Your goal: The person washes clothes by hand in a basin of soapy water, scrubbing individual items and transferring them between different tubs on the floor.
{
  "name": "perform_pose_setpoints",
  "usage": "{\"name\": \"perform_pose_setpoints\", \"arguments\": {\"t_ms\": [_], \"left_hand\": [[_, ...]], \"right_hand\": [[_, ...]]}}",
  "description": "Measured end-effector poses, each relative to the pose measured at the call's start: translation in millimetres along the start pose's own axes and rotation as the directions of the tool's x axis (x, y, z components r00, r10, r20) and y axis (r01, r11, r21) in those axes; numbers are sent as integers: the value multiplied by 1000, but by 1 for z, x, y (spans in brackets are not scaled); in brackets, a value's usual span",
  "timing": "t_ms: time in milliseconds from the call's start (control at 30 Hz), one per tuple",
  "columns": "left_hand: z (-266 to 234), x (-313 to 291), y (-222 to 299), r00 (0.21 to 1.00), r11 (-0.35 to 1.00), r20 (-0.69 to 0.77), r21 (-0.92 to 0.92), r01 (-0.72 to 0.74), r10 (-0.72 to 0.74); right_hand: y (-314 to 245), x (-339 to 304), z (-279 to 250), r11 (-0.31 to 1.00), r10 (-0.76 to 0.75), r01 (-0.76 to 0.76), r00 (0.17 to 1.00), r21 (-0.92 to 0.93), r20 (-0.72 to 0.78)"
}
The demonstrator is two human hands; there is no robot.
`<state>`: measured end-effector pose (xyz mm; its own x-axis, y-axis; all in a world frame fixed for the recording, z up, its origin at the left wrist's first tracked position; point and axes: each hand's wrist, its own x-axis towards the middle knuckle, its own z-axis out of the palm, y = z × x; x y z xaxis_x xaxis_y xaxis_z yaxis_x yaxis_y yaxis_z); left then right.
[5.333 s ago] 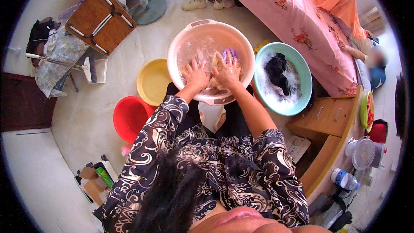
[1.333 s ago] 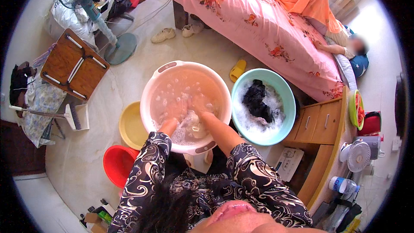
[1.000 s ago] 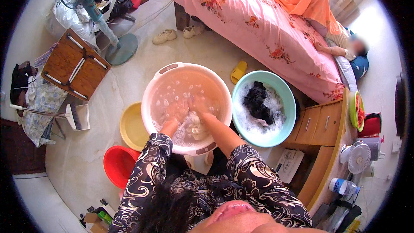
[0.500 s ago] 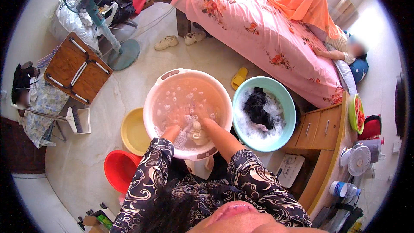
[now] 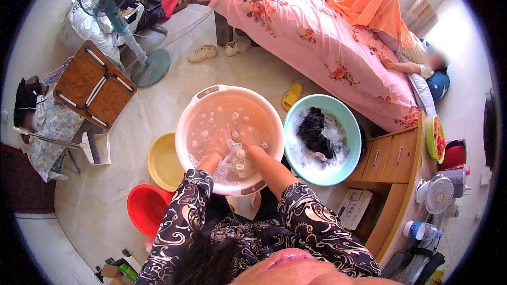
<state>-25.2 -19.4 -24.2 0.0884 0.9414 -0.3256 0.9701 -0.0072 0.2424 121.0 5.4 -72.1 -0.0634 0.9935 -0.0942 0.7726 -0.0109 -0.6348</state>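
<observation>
A large pink-white basin (image 5: 186,111) of cloudy, bubbly water stands right in front of me. Both my forearms reach down into it. My left hand (image 5: 213,146) is under the water on the left of a pale, cream-coloured cloth (image 5: 241,164). On the cloth's right, my right hand (image 5: 250,142) is submerged too. Part of the wet cloth bunches up above the surface between my wrists. Murky water and suds hide the fingers of both hands, so their grip does not show.
Right of the basin stands a turquoise basin (image 5: 356,121) holding dark clothing (image 5: 312,129) in suds. A yellow basin (image 5: 153,161) and a red bucket (image 5: 138,206) flank the left. Beyond are a yellow slipper (image 5: 292,96), a bed (image 5: 296,47) with a person lying on it, and a fan (image 5: 150,68).
My hands have shifted slightly deeper under the cloudy water, and the cloth between them has moved a little. The basins and bucket stay where they were.
</observation>
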Motion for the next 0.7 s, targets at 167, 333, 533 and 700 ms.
{"name": "perform_pose_setpoints", "arguments": {"t_ms": [167, 333, 533, 700], "left_hand": [[0, -1, 3, 998, 998, -38, -42, 40, -42], [-7, 2, 6, 997, 994, 42, -83, 73, -69], [-7, 1, 6, 995, 990, 63, -113, 84, -77], [8, 6, 0, 998, 986, 23, -153, 58, -55]], "right_hand": [[0, -5, 2, 998, 27, -24, 999, 58, -42], [-26, -7, -27, 987, 75, -91, 991, 133, 114], [-33, -6, -39, 998, 52, -45, 986, -43, 161], [-32, -5, -40, 998, 35, -27, 987, -54, 158]]}}
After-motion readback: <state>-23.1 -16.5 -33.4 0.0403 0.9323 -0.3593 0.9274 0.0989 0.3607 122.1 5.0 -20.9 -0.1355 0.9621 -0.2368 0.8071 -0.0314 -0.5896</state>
